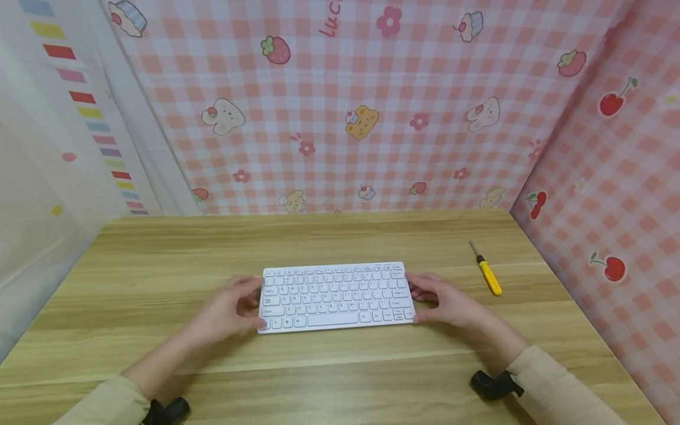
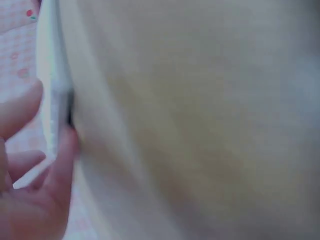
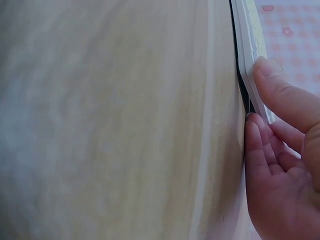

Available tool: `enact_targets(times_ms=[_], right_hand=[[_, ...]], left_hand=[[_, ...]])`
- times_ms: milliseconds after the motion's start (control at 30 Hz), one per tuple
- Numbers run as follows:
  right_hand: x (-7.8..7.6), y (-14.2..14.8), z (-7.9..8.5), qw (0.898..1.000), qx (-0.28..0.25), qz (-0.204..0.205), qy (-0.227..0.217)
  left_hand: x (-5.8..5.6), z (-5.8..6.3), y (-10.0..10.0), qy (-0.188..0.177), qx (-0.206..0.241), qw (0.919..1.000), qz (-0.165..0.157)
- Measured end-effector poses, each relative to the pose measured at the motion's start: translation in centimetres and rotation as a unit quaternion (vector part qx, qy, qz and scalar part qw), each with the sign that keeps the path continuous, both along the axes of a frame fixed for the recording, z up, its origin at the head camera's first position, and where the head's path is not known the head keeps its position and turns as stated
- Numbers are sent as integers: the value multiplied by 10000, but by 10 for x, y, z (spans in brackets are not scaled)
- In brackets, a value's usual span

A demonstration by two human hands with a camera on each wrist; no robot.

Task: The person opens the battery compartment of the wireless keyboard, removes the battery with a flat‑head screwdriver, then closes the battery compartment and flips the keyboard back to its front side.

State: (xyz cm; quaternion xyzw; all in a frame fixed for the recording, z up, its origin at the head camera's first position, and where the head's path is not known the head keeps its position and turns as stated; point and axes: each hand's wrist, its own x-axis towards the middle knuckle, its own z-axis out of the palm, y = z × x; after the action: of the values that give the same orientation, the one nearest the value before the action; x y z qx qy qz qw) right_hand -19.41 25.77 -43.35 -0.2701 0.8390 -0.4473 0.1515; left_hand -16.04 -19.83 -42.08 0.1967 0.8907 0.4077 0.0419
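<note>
A white keyboard [image 1: 334,297] lies keys up over the middle of the wooden table [image 1: 340,378]. At its left end, my left hand [image 1: 225,310] grips it with the thumb at the near corner and the fingers at the side edge. My right hand [image 1: 448,301] holds the opposite end in the same way. In the right wrist view the thumb [image 3: 282,95] is on the keyboard's edge [image 3: 245,45], with fingers by its underside. Blurred in the left wrist view, the left hand [image 2: 37,195] has its fingers around the keyboard's end [image 2: 56,107].
To the right of the keyboard, a screwdriver [image 1: 489,275] with a yellow handle lies on the table. A pink checked cloth [image 1: 340,118] hangs behind the table, and another checked cloth [image 1: 611,195] is along the right side. Pale sheeting [image 1: 48,147] hangs at the left.
</note>
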Motion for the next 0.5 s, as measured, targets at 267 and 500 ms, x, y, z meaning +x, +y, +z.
enact_targets(times_ms=[267, 500], right_hand=[[-2, 0, -3, 9999, 26, 88, 42], [-1, 1, -2, 9998, -149, 134, -94]], left_hand=[[-16, 19, 28, 1246, -587, 9905, -59], [-20, 16, 67, 1274, -102, 9901, -586]])
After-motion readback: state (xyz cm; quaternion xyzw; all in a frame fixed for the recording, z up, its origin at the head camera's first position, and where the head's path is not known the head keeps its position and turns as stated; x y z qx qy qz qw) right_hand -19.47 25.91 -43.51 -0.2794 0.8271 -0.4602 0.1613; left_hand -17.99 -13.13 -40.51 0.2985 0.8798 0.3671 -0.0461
